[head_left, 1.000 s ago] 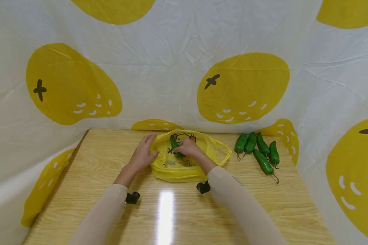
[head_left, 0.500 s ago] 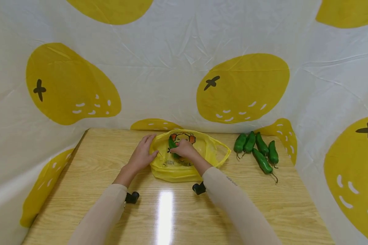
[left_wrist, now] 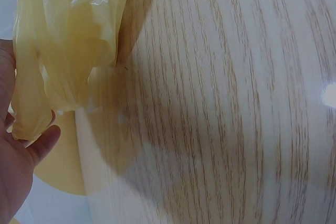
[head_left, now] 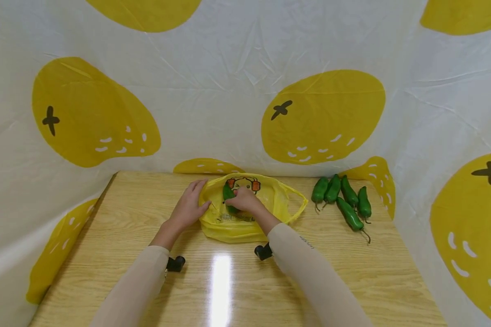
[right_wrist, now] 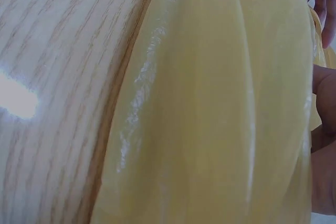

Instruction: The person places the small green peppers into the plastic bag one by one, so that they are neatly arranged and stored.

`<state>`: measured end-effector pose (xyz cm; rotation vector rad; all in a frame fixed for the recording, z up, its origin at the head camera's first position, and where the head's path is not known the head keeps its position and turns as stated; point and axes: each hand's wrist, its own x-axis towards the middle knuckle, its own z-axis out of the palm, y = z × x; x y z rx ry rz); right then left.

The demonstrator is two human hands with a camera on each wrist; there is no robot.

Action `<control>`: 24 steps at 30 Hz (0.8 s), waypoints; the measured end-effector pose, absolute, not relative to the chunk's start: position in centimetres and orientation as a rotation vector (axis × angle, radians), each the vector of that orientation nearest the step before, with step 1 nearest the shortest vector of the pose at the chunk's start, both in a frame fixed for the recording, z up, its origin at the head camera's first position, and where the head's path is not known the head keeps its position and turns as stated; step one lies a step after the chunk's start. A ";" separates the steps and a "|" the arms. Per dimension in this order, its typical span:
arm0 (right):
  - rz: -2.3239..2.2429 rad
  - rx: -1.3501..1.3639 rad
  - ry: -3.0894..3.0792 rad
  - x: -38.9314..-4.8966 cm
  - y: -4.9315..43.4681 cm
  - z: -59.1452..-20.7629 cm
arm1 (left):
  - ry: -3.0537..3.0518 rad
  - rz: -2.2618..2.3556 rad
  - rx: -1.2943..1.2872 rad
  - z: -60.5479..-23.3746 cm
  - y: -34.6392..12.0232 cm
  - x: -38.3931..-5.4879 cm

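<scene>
A yellow plastic bag (head_left: 241,234) with a printed cartoon face lies on its side, its mouth towards me. My right hand (head_left: 247,200) reaches into that mouth, fingers curled at a long green chili pepper (head_left: 228,193) on the bag's inner left side. The right wrist view shows the bag's front wall hiding most of the hand. Beside the bag's left rim, my left hand (head_left: 189,205) touches the plastic, its thumb apart from its extended fingers. In the left wrist view, yellow film hangs between the thumb and the rest of that hand.
Several more green chili peppers (head_left: 349,214) lie in a loose group to the right of the bag, beyond its looped handle (head_left: 299,206). A white cloth (head_left: 212,113) printed with big yellow fruit surrounds the wooden table (head_left: 139,200) at the back and sides.
My right hand has shifted slightly left and deeper into the bag with the pepper, covering its lower end more. The left hand has stayed at the rim.
</scene>
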<state>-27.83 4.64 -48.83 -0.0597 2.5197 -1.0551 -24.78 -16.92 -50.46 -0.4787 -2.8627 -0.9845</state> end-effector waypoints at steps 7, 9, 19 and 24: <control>-1.196 -0.075 2.438 -27.4 4.9 -49.2 | -2.861 -0.984 -0.480 -50.7 -17.0 -24.8; -1.217 -0.065 2.430 -27.4 4.9 -49.3 | -2.865 -0.976 -0.483 -50.7 -17.0 -24.8; -1.260 -0.019 2.416 -27.4 5.1 -49.7 | -2.866 -0.960 -0.487 -50.5 -17.2 -24.8; -1.269 -0.031 2.414 -27.2 5.1 -49.8 | -2.866 -0.954 -0.488 -50.5 -17.2 -24.8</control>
